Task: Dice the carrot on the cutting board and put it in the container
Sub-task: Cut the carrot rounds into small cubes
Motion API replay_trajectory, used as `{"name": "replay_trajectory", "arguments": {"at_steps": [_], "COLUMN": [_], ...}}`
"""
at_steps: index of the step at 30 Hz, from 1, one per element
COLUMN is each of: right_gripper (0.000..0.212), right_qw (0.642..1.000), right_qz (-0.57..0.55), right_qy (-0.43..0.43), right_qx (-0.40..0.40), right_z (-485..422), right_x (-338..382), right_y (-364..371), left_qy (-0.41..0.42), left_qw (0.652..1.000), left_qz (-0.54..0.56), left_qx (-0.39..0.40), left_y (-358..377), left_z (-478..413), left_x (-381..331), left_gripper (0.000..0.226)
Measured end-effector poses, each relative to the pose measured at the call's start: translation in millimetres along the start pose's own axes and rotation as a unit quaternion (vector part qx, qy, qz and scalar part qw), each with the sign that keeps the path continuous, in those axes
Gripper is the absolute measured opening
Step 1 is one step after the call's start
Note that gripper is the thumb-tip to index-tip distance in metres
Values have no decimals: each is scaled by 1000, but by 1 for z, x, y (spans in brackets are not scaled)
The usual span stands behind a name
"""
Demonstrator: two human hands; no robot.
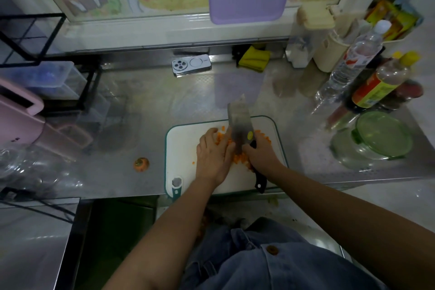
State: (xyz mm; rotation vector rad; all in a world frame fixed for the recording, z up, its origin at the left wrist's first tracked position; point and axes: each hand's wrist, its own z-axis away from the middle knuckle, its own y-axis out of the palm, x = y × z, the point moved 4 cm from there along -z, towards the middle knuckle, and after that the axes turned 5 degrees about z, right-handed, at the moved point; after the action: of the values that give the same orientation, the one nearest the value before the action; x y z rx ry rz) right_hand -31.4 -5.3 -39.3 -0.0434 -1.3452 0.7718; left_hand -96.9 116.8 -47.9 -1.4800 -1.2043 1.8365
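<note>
1. Two bare hands are working over a white cutting board (pixel 181 148), a rounded rectangle with a teal rim, which is lying flat on a shiny, scuffed steel counter (pixel 146 106).
2. Right hand (pixel 262 155) is curling its fingers round the black handle of a cleaver (pixel 240 125). The broad, dull grey rectangular blade is pointing away from the person and carrying a yellow sticker near the handle.
3. Left hand (pixel 213 153) is resting palm down just left of the blade, fingers nearly straight and close together, pressing on the carrot pieces (pixel 221 136).
4. Carrot is showing as small orange cubes heaped mid-board, peeking out between the hands and on both sides of the blade. Motion blur is hiding the exact cut edges.
5. Round orange carrot stub (pixel 141 164) is sitting on the counter, left of the board.
6. Clear round glass container (pixel 348 155) is standing well right of the board, a green-rimmed lid (pixel 383 134) leaning on it.
</note>
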Motion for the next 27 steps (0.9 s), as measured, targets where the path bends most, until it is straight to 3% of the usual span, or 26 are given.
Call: {"name": "replay_trajectory", "arguments": {"at_steps": [3, 6, 9, 11, 12, 13, 15, 17, 20, 27], "right_gripper": [15, 14, 12, 15, 21, 29, 46, 51, 57, 65], "right_qw": [1000, 998, 980, 949, 930, 915, 906, 926, 951, 946], "right_qz": [2, 32, 165, 269, 309, 336, 348, 303, 227, 295], "right_qy": [-9, -48, -102, -156, -188, -216, -242, -227, -209, -114], "right_qx": [1, -18, -43, -58, -58, -49, -9, 10, -17, 77], "right_z": [0, 1, 6, 14, 18, 22, 26, 24, 17, 6], "right_x": [-3, -3, 0, 3, 5, 6, 5, 3, -6, -11], "right_y": [2, 4, 1, 2, 4, 6, 11, 10, 5, 22], "left_qy": [-15, -78, -146, -218, -244, -251, -247, -258, -283, -286], "left_qw": [999, 996, 979, 897, 855, 835, 848, 862, 845, 838], "left_qz": [1, 13, 140, 382, 456, 488, 469, 435, 454, 463], "left_qx": [32, 34, 31, 39, 36, 29, 0, -24, -16, -40], "left_y": [2, 4, -4, -13, -14, -13, -9, -5, -8, -5], "left_z": [-1, -1, -2, -3, -4, -6, -10, -12, -8, -2], "left_x": [-3, 3, 5, -6, -9, -10, -2, 11, 13, 14], "left_gripper": [71, 51, 52, 50, 45, 39, 31, 34, 21, 36]}}
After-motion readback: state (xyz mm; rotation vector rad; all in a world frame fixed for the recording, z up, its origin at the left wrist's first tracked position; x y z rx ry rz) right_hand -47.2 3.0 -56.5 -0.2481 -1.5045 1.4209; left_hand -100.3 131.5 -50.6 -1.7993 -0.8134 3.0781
